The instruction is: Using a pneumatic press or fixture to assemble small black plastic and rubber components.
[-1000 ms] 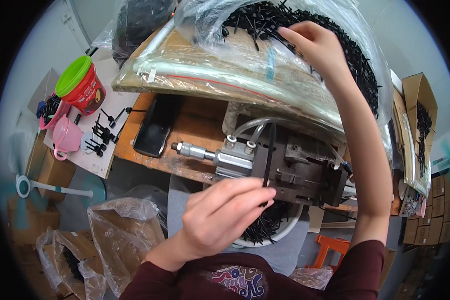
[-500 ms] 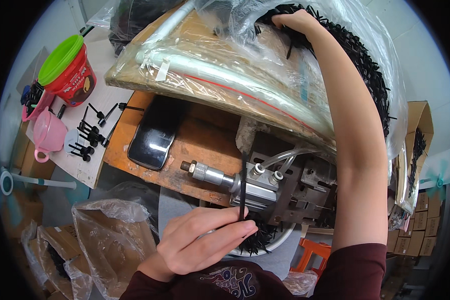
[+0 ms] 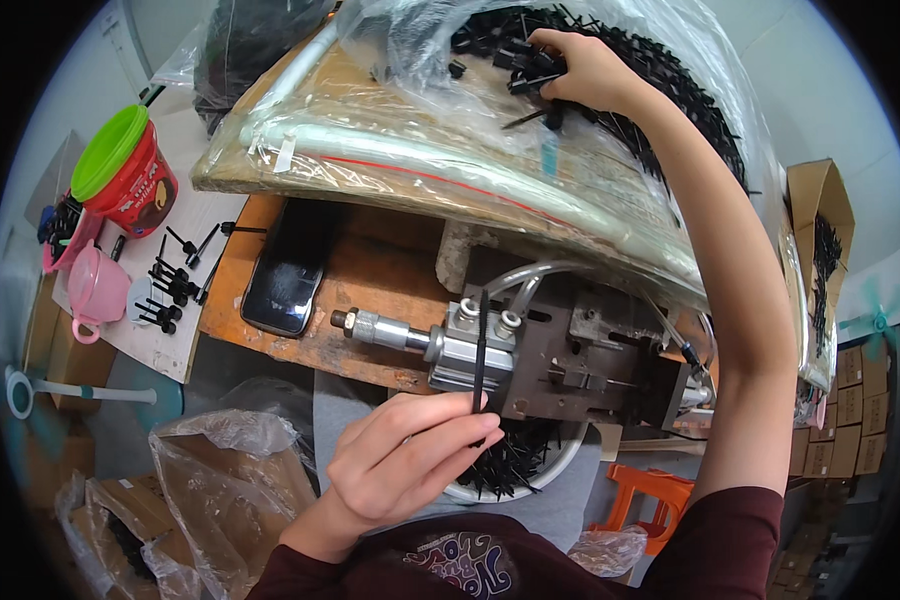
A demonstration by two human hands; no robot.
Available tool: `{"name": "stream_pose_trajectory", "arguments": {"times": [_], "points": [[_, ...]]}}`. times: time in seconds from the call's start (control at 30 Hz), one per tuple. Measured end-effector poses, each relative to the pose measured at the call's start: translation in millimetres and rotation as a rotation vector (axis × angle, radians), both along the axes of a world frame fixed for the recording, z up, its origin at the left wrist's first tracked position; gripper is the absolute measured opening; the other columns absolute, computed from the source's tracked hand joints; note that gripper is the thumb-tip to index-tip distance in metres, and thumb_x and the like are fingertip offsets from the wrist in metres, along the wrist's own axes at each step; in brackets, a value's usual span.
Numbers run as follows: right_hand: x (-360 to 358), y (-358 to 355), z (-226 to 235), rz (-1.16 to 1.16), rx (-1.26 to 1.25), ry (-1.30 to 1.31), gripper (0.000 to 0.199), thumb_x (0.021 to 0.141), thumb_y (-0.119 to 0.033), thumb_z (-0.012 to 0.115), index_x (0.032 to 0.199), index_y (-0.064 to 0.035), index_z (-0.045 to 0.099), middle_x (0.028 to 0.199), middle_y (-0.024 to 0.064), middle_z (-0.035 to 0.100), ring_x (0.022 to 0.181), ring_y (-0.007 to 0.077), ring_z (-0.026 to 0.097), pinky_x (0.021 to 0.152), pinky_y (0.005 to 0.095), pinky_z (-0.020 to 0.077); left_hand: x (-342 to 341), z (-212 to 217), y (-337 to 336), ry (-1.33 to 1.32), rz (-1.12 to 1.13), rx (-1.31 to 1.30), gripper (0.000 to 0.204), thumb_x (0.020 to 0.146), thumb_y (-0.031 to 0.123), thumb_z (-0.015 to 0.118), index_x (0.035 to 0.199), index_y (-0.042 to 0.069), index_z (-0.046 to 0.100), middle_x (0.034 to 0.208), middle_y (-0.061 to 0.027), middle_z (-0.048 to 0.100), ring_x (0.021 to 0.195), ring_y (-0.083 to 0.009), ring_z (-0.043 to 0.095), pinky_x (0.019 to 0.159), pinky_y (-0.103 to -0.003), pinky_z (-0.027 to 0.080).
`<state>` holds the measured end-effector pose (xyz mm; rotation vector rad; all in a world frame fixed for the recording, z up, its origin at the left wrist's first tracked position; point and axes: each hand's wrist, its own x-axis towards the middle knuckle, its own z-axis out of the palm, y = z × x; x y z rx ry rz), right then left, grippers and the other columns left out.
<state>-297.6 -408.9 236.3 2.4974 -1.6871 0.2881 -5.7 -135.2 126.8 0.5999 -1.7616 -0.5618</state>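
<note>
My left hand pinches a thin black cable tie that stands upright in front of a small metal press with a silver air cylinder. My right hand reaches far up into a clear plastic bag full of black plastic parts and closes its fingers on a few of them. Below the press a white bowl holds several more black ties.
A dark phone lies on the orange wooden bench. Left of it are loose black parts on white paper, a red tub with a green lid and a pink cup. Plastic-lined cartons stand lower left, an orange stool lower right.
My left hand has drawn back from the press toward me, holding a black tie upright. My right hand has pushed deeper into the bag of black parts.
</note>
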Motion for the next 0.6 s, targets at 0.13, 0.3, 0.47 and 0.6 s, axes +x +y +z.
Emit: {"name": "stream_pose_trajectory", "arguments": {"times": [0.13,0.3,0.47,0.6], "points": [[-6,43,9,0.085,0.038,0.026,0.065,0.069,-0.003,0.074,0.131,-0.0053,0.055,0.119,0.0182,0.066,0.111,0.0321,0.062,0.102,0.0388,0.0469,-14,3,9,-0.034,0.015,-0.021,0.032,0.066,0.000,0.085,0.095,0.003,0.072,0.095,-0.0098,0.068,0.076,-0.0201,0.068,0.063,-0.028,0.055],[4,100,37,0.004,0.152,0.115,0.061,0.069,-0.002,0.075,0.128,-0.0043,0.057,0.120,0.0165,0.065,0.112,0.0315,0.062,0.101,0.0391,0.0478,-32,7,19,-0.078,-0.036,-0.035,0.035,0.063,-0.001,0.086,0.094,0.004,0.071,0.095,-0.0108,0.069,0.082,-0.0219,0.069,0.067,-0.029,0.057],[-30,124,26,0.016,0.116,0.062,0.062,0.072,-0.005,0.077,0.131,-0.0128,0.059,0.124,0.0145,0.064,0.114,0.0306,0.061,0.106,0.0425,0.0464,-52,5,33,-0.141,-0.169,0.094,0.033,0.069,0.000,0.084,0.100,0.001,0.072,0.110,-0.0137,0.068,0.083,-0.0168,0.068,0.066,-0.026,0.057],[-41,148,14,0.016,-0.119,0.262,0.068,0.075,-0.015,0.080,0.137,-0.0269,0.056,0.143,0.0108,0.051,0.126,0.0296,0.054,0.107,0.0488,0.0433,-63,1,43,-0.192,-0.198,0.123,0.028,0.071,0.001,0.081,0.097,-0.001,0.072,0.128,-0.0186,0.061,0.079,-0.0171,0.069,0.067,-0.027,0.057]]}}
